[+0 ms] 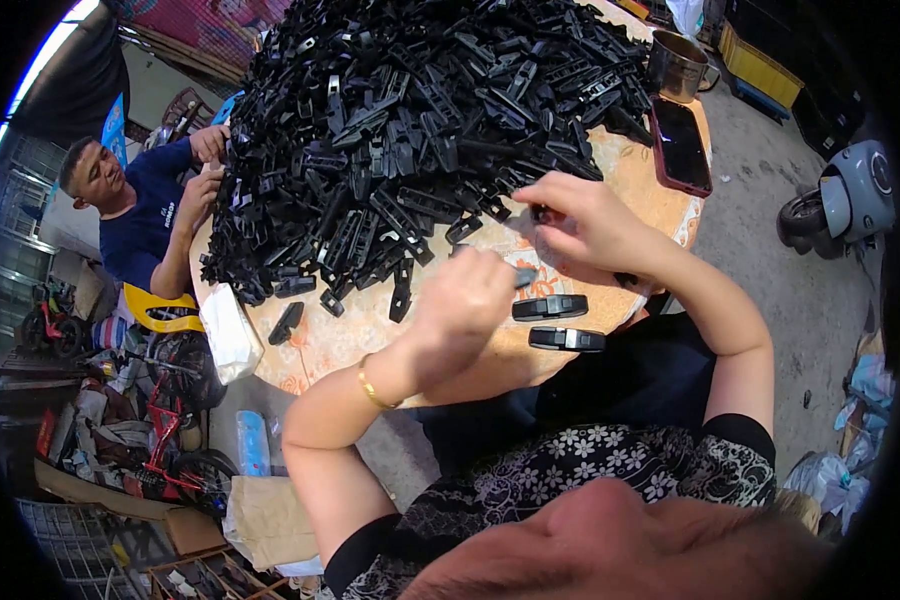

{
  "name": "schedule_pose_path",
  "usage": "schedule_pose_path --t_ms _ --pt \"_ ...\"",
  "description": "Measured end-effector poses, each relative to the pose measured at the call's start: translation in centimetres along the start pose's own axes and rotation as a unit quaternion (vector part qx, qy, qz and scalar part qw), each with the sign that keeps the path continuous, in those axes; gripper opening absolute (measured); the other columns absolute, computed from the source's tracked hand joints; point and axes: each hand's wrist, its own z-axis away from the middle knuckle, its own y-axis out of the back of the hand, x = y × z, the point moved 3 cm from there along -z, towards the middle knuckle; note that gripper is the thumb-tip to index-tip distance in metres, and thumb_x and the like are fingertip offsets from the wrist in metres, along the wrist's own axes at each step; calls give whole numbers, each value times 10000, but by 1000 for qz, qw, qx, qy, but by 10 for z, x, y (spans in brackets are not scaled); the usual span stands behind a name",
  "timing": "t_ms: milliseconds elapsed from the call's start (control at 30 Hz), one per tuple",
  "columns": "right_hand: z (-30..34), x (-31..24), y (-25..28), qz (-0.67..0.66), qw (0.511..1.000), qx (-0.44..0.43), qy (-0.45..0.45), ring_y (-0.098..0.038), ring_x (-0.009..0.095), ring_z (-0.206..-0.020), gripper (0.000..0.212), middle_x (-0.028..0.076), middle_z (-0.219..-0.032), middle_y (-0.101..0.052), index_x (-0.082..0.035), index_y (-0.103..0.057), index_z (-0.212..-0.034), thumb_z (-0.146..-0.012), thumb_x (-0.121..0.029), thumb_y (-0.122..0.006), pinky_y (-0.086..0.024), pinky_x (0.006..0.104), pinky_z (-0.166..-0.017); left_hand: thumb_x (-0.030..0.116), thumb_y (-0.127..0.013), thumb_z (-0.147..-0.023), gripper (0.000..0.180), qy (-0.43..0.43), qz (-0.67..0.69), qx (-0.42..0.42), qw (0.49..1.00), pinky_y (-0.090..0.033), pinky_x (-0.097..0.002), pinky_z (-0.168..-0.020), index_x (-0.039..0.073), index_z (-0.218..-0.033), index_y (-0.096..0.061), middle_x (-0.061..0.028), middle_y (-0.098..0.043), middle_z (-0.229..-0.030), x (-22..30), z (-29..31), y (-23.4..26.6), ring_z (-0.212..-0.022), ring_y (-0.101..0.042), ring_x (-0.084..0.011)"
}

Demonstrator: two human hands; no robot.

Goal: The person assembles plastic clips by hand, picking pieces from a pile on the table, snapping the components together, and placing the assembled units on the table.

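My left hand (465,298) is closed, knuckles up and slightly blurred, over the near part of the table. A dark grey plastic part (524,277) sticks out at its fingertips. To its right, my right hand (592,222) is curled in a pinch on a small black piece (540,213), mostly hidden by the fingers. Two longish black plastic clip-like parts, a farther one (550,307) and a nearer one (567,340), lie side by side at the table edge closest to me. Beyond both hands rises a large heap of black plastic parts (400,140).
The round table (630,165) has a patterned orange top. At its right side are a phone (682,148) and a metal mug (678,68). A white packet (230,335) lies at the left edge. A co-worker (145,205) handles parts across the left side. A scooter (850,195) stands right.
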Motion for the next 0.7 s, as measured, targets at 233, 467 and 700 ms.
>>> schedule_pose_path --t_ms 233,467,700 --pt "26 4 26 98 990 -104 -15 -622 328 -847 261 134 -860 -631 -15 -672 -967 -712 -70 -677 -500 400 -748 27 -636 -701 169 -72 94 -9 993 -464 -367 -703 8 -831 -530 -134 -534 -847 17 -3 -5 -796 -530 -293" --pt "33 -13 18 -15 995 -103 -2 -602 291 -868 289 102 -874 -635 -33 -694 -967 -695 -106 -759 -486 385 -772 60 -724 -695 268 -8 219 -4 976 -457 -409 -733 -25 -881 -551 -162 -510 -837 17 -2 0 -835 -516 -358" --pt "33 -26 12 56 988 -139 49 -576 278 -852 274 81 -821 -606 -53 -709 -932 -685 -164 -757 -474 372 -770 69 -706 -729 173 81 192 -21 978 -453 -445 -670 3 -829 -581 -160 -542 -775 1 9 -6 -741 -547 -369"
